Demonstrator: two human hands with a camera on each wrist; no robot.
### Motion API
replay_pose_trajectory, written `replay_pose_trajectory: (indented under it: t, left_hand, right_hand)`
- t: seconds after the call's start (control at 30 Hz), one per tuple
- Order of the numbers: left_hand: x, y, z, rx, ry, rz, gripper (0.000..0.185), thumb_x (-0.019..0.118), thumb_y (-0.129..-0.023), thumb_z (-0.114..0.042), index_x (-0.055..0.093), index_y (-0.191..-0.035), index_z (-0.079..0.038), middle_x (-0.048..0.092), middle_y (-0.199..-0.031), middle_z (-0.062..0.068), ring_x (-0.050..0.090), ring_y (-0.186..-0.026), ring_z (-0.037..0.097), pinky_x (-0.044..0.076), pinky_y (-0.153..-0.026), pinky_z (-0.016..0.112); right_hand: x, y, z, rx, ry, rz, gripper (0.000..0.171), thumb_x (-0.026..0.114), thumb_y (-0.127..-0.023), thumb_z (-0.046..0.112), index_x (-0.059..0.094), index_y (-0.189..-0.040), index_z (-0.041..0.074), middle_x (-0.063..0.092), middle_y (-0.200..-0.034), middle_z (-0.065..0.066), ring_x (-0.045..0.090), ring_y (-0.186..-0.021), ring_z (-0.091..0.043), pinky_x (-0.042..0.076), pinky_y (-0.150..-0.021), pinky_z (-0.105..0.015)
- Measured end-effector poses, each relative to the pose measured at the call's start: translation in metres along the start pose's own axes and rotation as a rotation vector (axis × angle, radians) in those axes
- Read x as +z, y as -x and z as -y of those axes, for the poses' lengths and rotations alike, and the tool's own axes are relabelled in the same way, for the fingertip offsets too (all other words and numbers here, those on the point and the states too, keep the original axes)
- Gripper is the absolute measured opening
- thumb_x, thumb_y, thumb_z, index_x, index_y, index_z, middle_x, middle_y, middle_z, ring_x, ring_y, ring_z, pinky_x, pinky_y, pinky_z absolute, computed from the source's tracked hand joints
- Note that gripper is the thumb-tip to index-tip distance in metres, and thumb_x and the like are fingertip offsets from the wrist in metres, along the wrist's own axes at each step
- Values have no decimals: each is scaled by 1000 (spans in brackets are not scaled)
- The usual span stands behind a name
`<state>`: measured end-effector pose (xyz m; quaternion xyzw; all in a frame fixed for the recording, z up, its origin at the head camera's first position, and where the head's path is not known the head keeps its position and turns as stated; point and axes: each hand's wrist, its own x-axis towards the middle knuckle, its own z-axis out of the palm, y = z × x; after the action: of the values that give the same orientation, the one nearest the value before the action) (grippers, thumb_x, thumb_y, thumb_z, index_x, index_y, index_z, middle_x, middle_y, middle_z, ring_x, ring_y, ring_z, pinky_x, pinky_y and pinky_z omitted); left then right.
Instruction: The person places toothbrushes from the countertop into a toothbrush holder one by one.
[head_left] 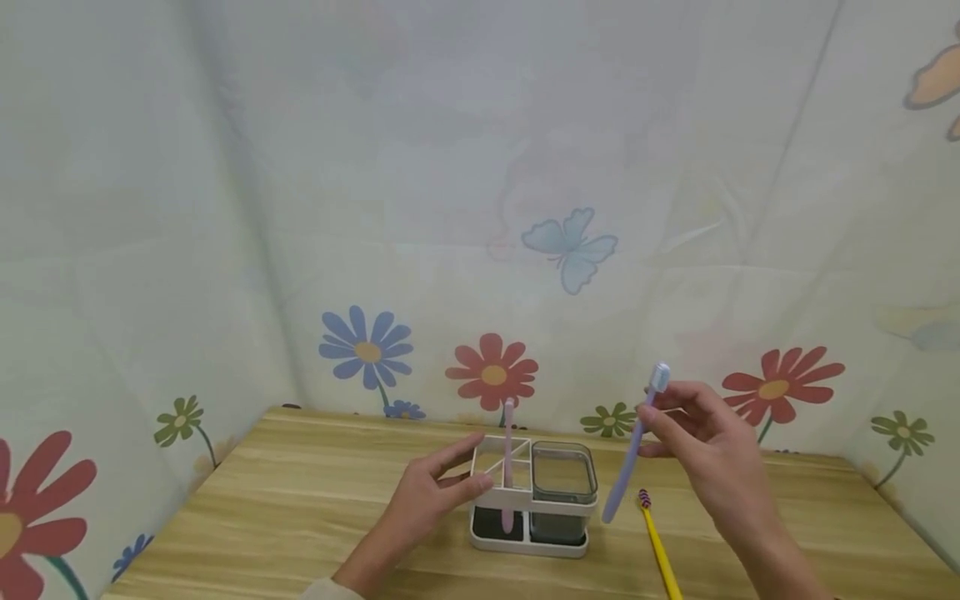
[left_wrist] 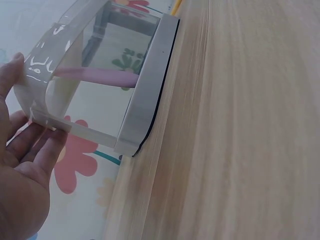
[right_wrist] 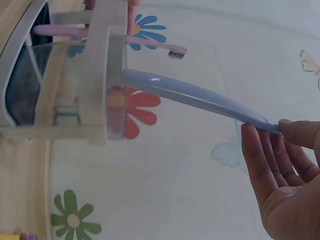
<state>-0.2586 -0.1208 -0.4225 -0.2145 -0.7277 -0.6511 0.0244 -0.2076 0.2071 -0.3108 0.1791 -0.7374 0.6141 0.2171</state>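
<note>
A white toothbrush holder [head_left: 525, 498] stands on the wooden table [head_left: 300, 517]. A pink toothbrush [head_left: 508, 462] stands upright in its left part, and a grey see-through cup [head_left: 564, 477] sits in its right part. My left hand [head_left: 453, 475] rests against the holder's left end, index finger and thumb straight on the rim [left_wrist: 150, 90]. My right hand [head_left: 693, 437] pinches a lavender toothbrush [head_left: 630, 458] near its neck, bristles up. Its handle [right_wrist: 200, 97] slants down, with the tip just right of the cup and above the table.
A yellow toothbrush [head_left: 660, 550] lies on the table right of the holder, under my right forearm. Flower-printed cloth walls [head_left: 487, 250] close in the table at the back and on both sides.
</note>
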Motion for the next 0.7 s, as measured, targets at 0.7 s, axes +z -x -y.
replay_pose_trajectory:
  t: [0.7]
  left_hand:
    - [0, -2, 3, -13, 7, 3, 62, 82, -96, -20, 58, -152, -6, 54, -156, 15, 49, -144, 41, 55, -104, 33]
  right_hand:
    - [65, -24, 5, -27, -115, 15, 26, 72, -102, 6, 61, -125, -2, 68, -111, -19, 77, -95, -27, 68, -76, -43]
